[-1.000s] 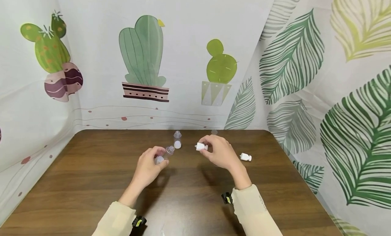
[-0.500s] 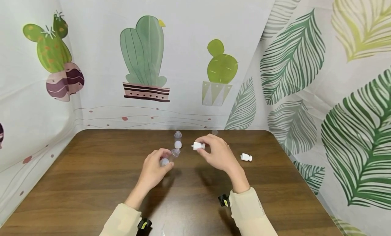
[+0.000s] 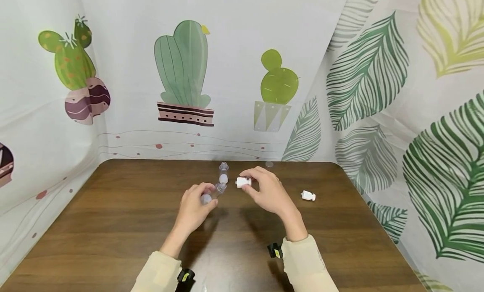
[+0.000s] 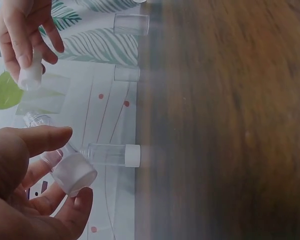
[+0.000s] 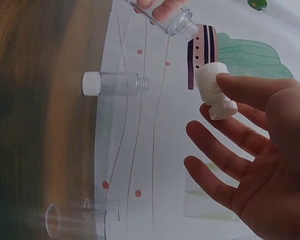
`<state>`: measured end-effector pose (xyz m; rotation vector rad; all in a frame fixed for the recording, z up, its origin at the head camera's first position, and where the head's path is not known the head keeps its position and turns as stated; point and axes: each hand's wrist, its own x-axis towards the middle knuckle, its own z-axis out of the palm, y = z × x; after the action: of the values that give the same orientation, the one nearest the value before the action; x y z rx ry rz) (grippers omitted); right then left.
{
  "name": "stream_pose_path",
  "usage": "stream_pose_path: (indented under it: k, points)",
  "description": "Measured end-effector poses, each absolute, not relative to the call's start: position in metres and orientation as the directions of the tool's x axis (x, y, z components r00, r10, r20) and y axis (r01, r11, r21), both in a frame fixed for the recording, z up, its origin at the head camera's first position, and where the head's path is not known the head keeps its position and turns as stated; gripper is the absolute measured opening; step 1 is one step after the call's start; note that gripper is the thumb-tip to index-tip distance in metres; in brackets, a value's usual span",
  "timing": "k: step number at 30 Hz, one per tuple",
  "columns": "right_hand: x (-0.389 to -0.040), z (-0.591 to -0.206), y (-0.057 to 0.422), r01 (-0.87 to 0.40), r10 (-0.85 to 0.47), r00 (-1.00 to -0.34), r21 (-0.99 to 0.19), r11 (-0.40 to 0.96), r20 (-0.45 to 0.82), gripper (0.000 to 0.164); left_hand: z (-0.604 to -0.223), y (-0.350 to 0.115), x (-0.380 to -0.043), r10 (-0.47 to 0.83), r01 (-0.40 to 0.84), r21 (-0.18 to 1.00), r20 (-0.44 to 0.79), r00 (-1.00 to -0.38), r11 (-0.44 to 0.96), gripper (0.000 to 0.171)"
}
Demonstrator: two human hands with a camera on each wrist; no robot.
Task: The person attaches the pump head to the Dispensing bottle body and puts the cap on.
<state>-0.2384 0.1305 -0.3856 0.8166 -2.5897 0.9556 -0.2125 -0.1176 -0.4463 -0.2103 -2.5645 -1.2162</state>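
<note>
My left hand [image 3: 194, 206] holds a clear bottle with a white base [image 4: 74, 174] between thumb and fingers. That bottle is tilted, its open threaded neck [image 5: 184, 27] pointing toward my other hand. Thumb and forefinger of my right hand [image 3: 266, 193] pinch a white pump top [image 5: 212, 85], raised above the table and apart from the bottle. In the head view, its narrow tip points left. A second clear bottle [image 3: 224, 173] stands upright on the table just behind my left hand, its neck uncovered. Another white pump top [image 3: 308, 195] lies on its side at the right.
Clear caps [image 4: 131, 24] stand toward the back of the brown wooden table [image 3: 124, 216], partly behind my right hand in the head view. One cap [image 3: 269, 164] shows near the back edge. A printed cloth [image 3: 234, 73] hangs behind and beside the table.
My left hand has brought the tilted bottle to the right, and my right hand has moved the pump top slightly left. The gap between them is smaller. The head view has turned a little left.
</note>
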Motion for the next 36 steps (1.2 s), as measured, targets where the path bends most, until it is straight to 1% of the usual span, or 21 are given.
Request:
stream_pose_path:
  k: [5, 11, 19, 30, 36]
  points:
    - [-0.238, -0.387, 0.125, -0.593, -0.413, -0.804, -0.53, 0.606, 0.428, 0.018, -0.447, -0.116, -0.213, 0.009, 0.263, 0.727, 0.333, -0.943, 0.635, 0.032]
    - [-0.24, -0.392, 0.122, -0.599, -0.403, -0.799, -0.54, 0.591, 0.446, 0.016, -0.445, -0.113, -0.214, -0.008, 0.273, 0.731, 0.355, -0.935, 0.626, 0.033]
    - [-0.24, -0.397, 0.122, -0.586, -0.381, -0.808, -0.554, 0.591, 0.449, 0.017, -0.447, -0.107, -0.217, 0.012, 0.278, 0.724, 0.35, -0.937, 0.631, 0.033]
    - [-0.242, -0.399, 0.12, -0.61, -0.4, -0.79, -0.537, 0.583, 0.464, 0.017, -0.447, -0.104, -0.217, 0.017, 0.279, 0.716, 0.35, -0.937, 0.64, 0.033]
    - [-0.241, -0.396, 0.123, -0.607, -0.407, -0.793, -0.528, 0.594, 0.454, 0.019, -0.447, -0.103, -0.217, 0.019, 0.276, 0.715, 0.346, -0.938, 0.642, 0.033]
